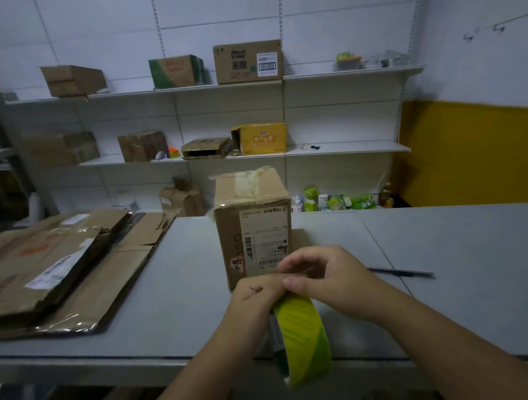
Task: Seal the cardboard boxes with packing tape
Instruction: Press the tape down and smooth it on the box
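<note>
"无限" printed on shelf box (247,62)

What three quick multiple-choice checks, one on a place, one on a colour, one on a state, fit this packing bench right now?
1. Where does the stack of flattened brown cardboard boxes lie?
A. On the grey table, left of the upright brown cardboard box
B. On the top shelf
C. On the floor

2. What colour is the wide roll of tape held by the left hand and right hand?
A. Clear
B. Yellow and green stripes
C. Plain brown

3. How is the upright box's top?
A. Flaps standing open
B. Closed, with pale tape across it
C. Crushed flat

1 A: the stack rests on the table's left side.
2 B: the stripes show below the hands.
3 B: a tape strip runs over the shut flaps.
</note>
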Tool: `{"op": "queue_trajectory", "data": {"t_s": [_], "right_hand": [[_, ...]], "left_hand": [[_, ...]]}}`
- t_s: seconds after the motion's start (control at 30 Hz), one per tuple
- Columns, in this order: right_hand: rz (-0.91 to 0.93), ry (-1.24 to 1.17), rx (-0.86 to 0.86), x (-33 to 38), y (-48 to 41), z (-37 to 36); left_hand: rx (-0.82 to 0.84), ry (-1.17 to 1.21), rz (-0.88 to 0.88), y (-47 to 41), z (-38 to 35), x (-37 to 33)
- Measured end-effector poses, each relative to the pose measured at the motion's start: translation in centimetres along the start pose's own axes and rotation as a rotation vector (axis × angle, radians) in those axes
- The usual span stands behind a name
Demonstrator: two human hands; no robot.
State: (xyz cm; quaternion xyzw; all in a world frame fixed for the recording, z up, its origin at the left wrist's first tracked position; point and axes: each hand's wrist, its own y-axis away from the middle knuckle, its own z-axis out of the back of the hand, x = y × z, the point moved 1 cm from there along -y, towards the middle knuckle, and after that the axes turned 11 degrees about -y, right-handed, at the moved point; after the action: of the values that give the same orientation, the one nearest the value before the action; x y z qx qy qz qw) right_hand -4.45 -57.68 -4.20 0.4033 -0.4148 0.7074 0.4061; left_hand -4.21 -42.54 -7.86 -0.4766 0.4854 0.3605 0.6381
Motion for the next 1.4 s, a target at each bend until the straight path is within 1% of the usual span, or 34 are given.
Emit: {"op": "queue_trajectory", "data": {"t_s": [0.07,0.13,0.3,0.43,0.6,0.67,0.7,0.73,0.77,0.8,0.83,0.87,0.93,1.0,1.07,1.1,1.13,1.17,1.2,1.23,1.27,1.3,1.33,1.37,1.4], "right_hand": [[-0.005,-0.106,-0.042,-0.3,-0.3,-0.2],[0.030,-0.174,-0.100,-0.5,-0.5,-0.5],[0.104,-0.208,-0.175,-0.5,-0.8,-1.3],[0.141,-0.248,-0.326,-1.1,-0.8,-1.6],[0.208,-0.218,-0.370,-1.1,-0.3,-1.8],[0.294,-0.102,-0.379,-1.1,-0.2,-1.4],[0.332,-0.039,-0.373,-1.1,-0.1,-1.2],[0.360,0.008,-0.357,-1.2,-0.1,-1.2],[0.378,0.034,-0.339,-1.4,0.0,-1.2],[0.390,0.051,-0.329,-1.7,0.0,-1.3],[0.402,0.068,-0.332,-1.9,-0.1,-1.3],[0.424,0.095,-0.345,-2.0,-0.1,-1.3],[0.510,0.171,-0.389,-2.1,-0.2,-1.1],[0.619,0.249,-0.442,-2.0,-0.3,-1.0],[0.673,0.211,-0.470,-2.3,-0.2,-1.0],[0.651,0.127,-0.471,-2.6,-0.1,-1.1],[0.588,0.005,-0.469,-3.0,0.1,-1.1],[0.477,-0.154,-0.438,-3.3,0.3,-1.0],[0.327,-0.325,-0.350,-3.8,0.5,-0.8],[0.155,-0.453,-0.218,-4.1,0.7,-0.7],[0.010,-0.490,-0.073,-4.6,0.9,-0.8],[-0.071,-0.424,0.051,-4.9,1.0,-0.9],[-0.106,-0.296,0.133,-5.0,1.0,-0.9],[-0.107,-0.154,0.175,-4.8,0.9,-0.9],[-0.088,-0.022,0.180,-4.1,0.7,-0.7]], "left_hand": [[-0.007,-0.006,0.022,-0.1,0.1,0.3],[-0.006,-0.009,0.031,-0.3,0.0,0.4],[0.022,0.032,0.092,-1.1,0.2,0.4],[0.068,0.084,0.207,-1.7,0.3,0.4],[0.162,-0.099,0.330,-2.0,0.9,-0.4],[0.160,-0.234,0.390,-2.4,1.4,-1.0],[0.131,-0.320,0.391,-2.5,1.7,-1.3],[0.093,-0.441,0.344,-2.5,2.0,-1.9],[0.067,-0.590,0.252,-2.6,2.2,-2.6],[0.076,-0.738,0.137,-2.7,2.3,-3.4],[0.124,-0.838,0.038,-2.7,2.1,-4.3],[0.181,-0.890,-0.025,-2.7,1.8,-5.1],[0.233,-0.940,-0.075,-2.9,1.5,-6.0],[0.220,-0.930,-0.069,-3.1,1.4,-6.2],[0.210,-0.901,-0.029,-3.3,1.4,-6.1],[0.209,-0.874,0.004,-3.3,1.5,-6.0],[0.211,-0.819,0.044,-3.3,1.5,-6.0],[0.209,-0.751,0.081,-3.3,1.7,-5.9],[0.200,-0.694,0.110,-3.2,1.8,-6.0],[0.189,-0.660,0.125,-3.1,1.9,-6.2],[0.181,-0.639,0.131,-2.9,2.1,-6.3],[0.177,-0.622,0.133,-2.8,2.1,-6.3],[0.178,-0.603,0.140,-2.6,2.2,-6.5],[0.177,-0.576,0.143,-2.3,2.3,-6.7],[0.171,-0.538,0.142,-2.1,2.4,-7.0]]}}
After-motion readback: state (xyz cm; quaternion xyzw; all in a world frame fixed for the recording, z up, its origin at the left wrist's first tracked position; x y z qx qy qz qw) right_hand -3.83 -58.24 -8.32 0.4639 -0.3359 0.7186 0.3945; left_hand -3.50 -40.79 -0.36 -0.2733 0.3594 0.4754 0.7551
